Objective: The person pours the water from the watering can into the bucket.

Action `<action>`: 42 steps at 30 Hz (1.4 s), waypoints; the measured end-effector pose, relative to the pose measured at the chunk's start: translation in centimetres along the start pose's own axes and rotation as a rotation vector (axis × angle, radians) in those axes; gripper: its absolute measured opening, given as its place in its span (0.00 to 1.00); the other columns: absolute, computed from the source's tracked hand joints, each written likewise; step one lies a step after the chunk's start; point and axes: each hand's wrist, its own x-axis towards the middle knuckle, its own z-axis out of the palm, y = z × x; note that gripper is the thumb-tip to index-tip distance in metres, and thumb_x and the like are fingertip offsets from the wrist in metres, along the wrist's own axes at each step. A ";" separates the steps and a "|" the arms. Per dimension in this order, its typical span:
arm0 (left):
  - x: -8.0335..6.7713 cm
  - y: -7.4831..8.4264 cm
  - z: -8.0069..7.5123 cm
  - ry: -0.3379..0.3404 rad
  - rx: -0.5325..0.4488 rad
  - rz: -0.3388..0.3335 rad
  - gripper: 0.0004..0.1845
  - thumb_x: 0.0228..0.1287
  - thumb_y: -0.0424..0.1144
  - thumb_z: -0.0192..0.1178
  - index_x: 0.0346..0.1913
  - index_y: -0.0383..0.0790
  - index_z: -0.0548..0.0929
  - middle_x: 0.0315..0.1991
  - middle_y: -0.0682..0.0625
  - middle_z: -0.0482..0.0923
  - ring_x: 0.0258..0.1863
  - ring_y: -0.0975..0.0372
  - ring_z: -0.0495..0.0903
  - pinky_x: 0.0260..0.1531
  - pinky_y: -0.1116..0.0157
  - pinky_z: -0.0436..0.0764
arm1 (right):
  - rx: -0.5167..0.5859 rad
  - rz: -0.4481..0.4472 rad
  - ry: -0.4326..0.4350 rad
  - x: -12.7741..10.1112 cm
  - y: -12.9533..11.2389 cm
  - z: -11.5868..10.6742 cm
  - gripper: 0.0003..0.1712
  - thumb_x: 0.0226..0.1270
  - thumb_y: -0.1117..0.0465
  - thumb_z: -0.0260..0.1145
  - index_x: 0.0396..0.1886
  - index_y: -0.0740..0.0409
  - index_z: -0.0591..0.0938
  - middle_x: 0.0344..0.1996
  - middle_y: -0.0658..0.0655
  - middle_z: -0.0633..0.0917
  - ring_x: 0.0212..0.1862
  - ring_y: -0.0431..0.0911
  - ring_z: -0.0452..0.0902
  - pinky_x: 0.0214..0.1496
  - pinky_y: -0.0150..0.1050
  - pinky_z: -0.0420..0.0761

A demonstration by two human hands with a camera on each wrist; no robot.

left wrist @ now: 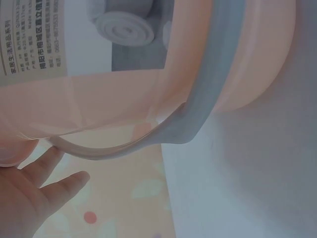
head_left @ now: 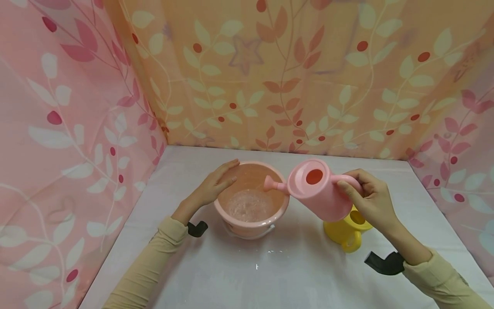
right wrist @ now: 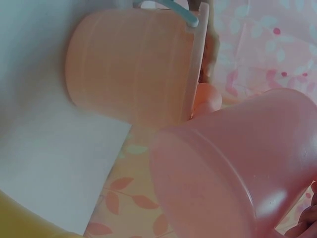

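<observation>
My right hand (head_left: 372, 197) grips the handle of a pink watering can (head_left: 320, 195), holding it tilted to the left. Its spout (head_left: 272, 184) reaches over the right side of a peach-coloured bucket (head_left: 251, 225), which holds bubbly water (head_left: 251, 206). In the right wrist view the watering can (right wrist: 233, 168) fills the lower right, with the bucket (right wrist: 133, 64) beyond it. On the bucket's left rim rests my left hand (head_left: 214, 184), its fingers fairly straight. The left wrist view shows that hand (left wrist: 34, 198) close to the bucket's grey handle (left wrist: 171, 131).
Behind the tilted can, a yellow watering can or jug (head_left: 339, 231) stands on the white table (head_left: 231, 283), partly hidden. Drops of water (head_left: 270, 252) lie before the bucket. Patterned curtains (head_left: 247, 86) hang at the back and sides.
</observation>
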 end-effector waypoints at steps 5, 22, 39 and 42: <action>0.0 0.1 0.0 -0.001 -0.001 0.006 0.27 0.70 0.48 0.49 0.70 0.50 0.60 0.70 0.52 0.59 0.71 0.61 0.52 0.68 0.53 0.54 | 0.002 -0.003 -0.001 0.0 -0.1 0.0 0.10 0.58 0.75 0.63 0.40 0.65 0.78 0.34 0.41 0.81 0.34 0.35 0.77 0.35 0.23 0.79; 0.1 0.2 -0.1 -0.009 -0.002 0.002 0.28 0.70 0.47 0.49 0.70 0.44 0.60 0.70 0.51 0.58 0.71 0.61 0.52 0.68 0.53 0.53 | 0.010 -0.009 -0.008 0.3 -0.2 0.1 0.10 0.57 0.75 0.63 0.40 0.65 0.79 0.33 0.41 0.81 0.33 0.35 0.77 0.34 0.23 0.80; 0.0 -0.1 0.1 0.005 -0.007 0.012 0.27 0.70 0.46 0.49 0.69 0.46 0.60 0.69 0.51 0.59 0.70 0.60 0.53 0.68 0.52 0.54 | -0.002 0.009 -0.009 0.2 -0.2 0.1 0.09 0.58 0.74 0.63 0.39 0.65 0.79 0.33 0.41 0.81 0.33 0.35 0.77 0.34 0.23 0.80; 0.0 -0.2 0.2 0.005 -0.006 0.011 0.27 0.70 0.46 0.49 0.69 0.48 0.60 0.69 0.50 0.59 0.70 0.61 0.53 0.68 0.52 0.54 | 0.001 0.012 -0.009 0.2 -0.2 0.1 0.09 0.58 0.74 0.63 0.39 0.65 0.79 0.33 0.41 0.81 0.33 0.35 0.77 0.35 0.23 0.80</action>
